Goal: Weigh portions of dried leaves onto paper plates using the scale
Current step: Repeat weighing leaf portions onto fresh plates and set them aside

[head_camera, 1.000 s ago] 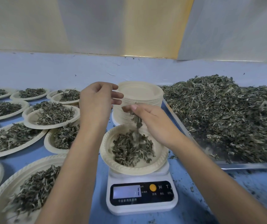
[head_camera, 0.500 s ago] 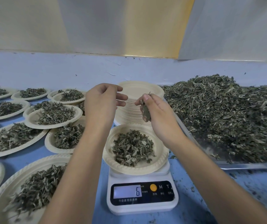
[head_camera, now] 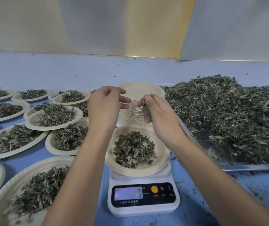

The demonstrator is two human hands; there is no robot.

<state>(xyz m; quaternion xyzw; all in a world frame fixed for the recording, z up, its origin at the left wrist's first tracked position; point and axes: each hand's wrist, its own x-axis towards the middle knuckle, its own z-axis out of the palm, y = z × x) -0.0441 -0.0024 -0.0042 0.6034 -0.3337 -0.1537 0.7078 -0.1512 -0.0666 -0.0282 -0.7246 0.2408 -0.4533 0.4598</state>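
Right hand (head_camera: pixel 161 118) hovers above the far right rim of the plate on the scale, thumb and fingers pinching a small clump of leaves (head_camera: pixel 146 111) that hangs down from the grip. Left hand (head_camera: pixel 105 108) floats just left of it, not touching it, its fingers loosely curled and pointing right, holding nothing. Nearest of all, at the lower left, a filled plate (head_camera: pixel 5 193) lies on the blue table (head_camera: pixel 252 190) with a loose mound of leaves on it. Right of it, near the middle, stands the white scale (head_camera: pixel 142 209); its lit display (head_camera: pixel 128 193) shows a 7, and an orange button (head_camera: pixel 154 189) sits beside the screen. On the scale's platform rests the paper plate (head_camera: pixel 137 172), level, with the weighed portion (head_camera: pixel 133 149) heaped in its centre, under both hands. Crumbs of leaf dot the table to the right of the scale. Farther left, more filled plates (head_camera: pixel 78 115) spread in rows toward the wall, several overlapping at their rims. Behind the hands rises a tall stack of empty plates (head_camera: pixel 140 91), close to the far side of the scale. On the right a metal tray (head_camera: pixel 252 166) carries the big heap of dried leaves (head_camera: pixel 228 115), which reaches to the pale blue wall (head_camera: pixel 65 70) at the back.
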